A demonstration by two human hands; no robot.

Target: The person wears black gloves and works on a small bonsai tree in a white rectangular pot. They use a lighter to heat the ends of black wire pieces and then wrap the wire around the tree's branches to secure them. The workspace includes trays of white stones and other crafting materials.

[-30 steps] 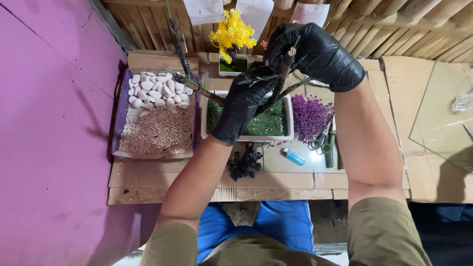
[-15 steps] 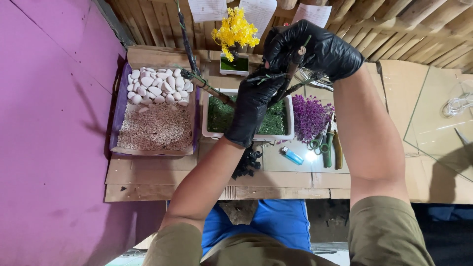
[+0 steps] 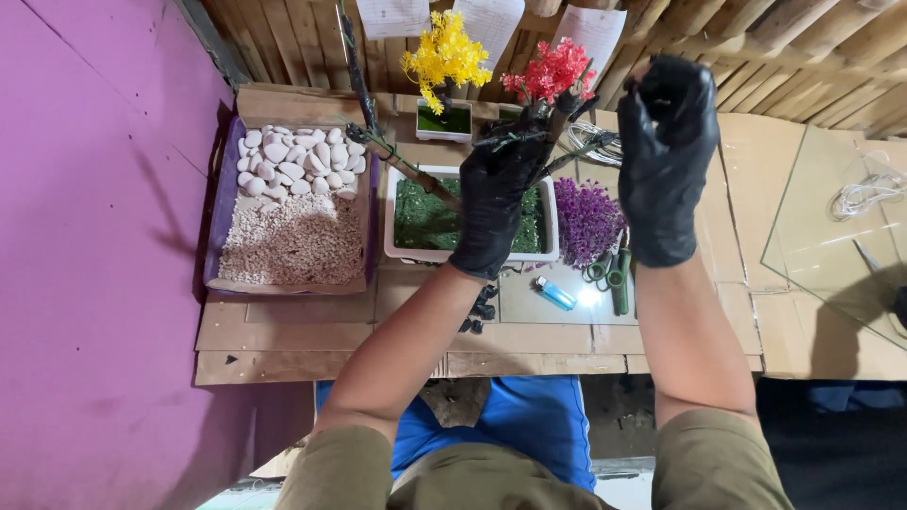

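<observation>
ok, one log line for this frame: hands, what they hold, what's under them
left hand: gripping twig stem | right hand: raised, pinching something unclear | below: white planter with green filling | beside: purple flowers, tray of pebbles

Both hands wear glossy black disposable gloves, the left hand (image 3: 496,203) and the right hand (image 3: 664,156), each ending at the wrist. The forearms are bare. Olive-green short sleeves cover the upper arms, above blue trousers.
</observation>
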